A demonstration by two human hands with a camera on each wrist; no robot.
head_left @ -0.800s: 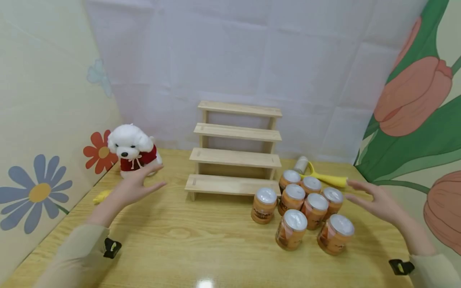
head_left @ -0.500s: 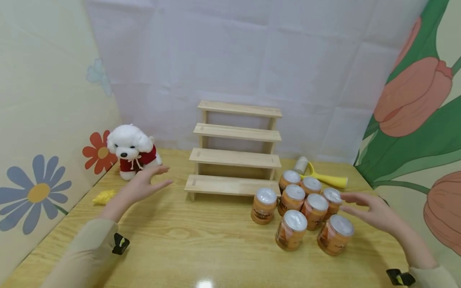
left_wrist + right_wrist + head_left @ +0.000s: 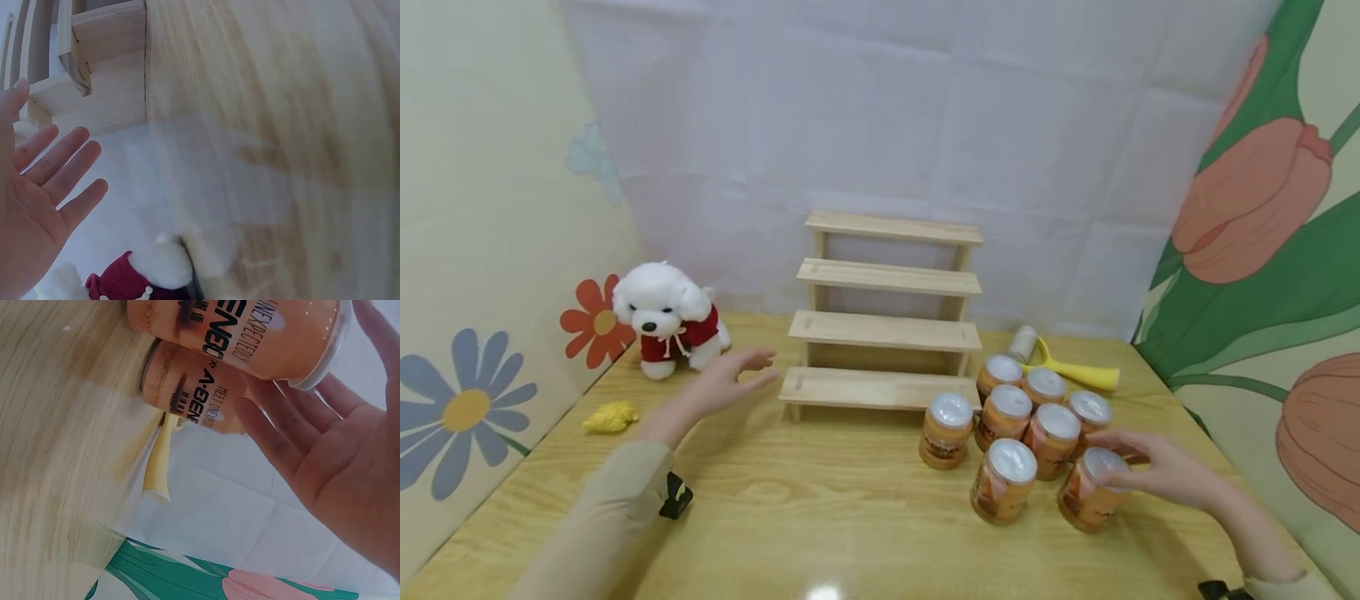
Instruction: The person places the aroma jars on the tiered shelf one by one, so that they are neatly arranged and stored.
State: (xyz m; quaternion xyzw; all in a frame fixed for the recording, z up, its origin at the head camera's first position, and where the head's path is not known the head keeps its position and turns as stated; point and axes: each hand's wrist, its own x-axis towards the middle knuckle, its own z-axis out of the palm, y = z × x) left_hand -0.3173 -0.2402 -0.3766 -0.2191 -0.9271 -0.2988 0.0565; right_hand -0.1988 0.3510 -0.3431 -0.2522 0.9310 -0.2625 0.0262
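My right hand (image 3: 1168, 471) is at the upper part of the front-right orange can (image 3: 1090, 500), with the thumb near its silver lid and the fingers reaching behind it. Seen from the right wrist, the fingers of the hand (image 3: 331, 444) stay fairly straight beside the can (image 3: 250, 331), whose lid faces the palm. Another can (image 3: 194, 394) stands just past it. My left hand (image 3: 722, 387) hovers holding nothing, fingers extended, between the white plush dog (image 3: 662, 321) in its red top and the four-tier wooden stand (image 3: 880, 387). The left wrist view shows its palm (image 3: 34, 206) with the fingers spread.
More orange cans (image 3: 1003, 483) cluster at the stand's right front corner. Behind them lie a yellow-handled item (image 3: 1086, 375) and a grey cylinder (image 3: 1021, 343). A small yellow object (image 3: 612, 417) sits on the wooden table (image 3: 820, 483) at left. A white cloth (image 3: 880, 125) hangs behind.
My right hand has moved left and toward me, from beside the rear cans to the front-right can. My left hand has drifted right, away from the plush dog. The cans have stayed put.
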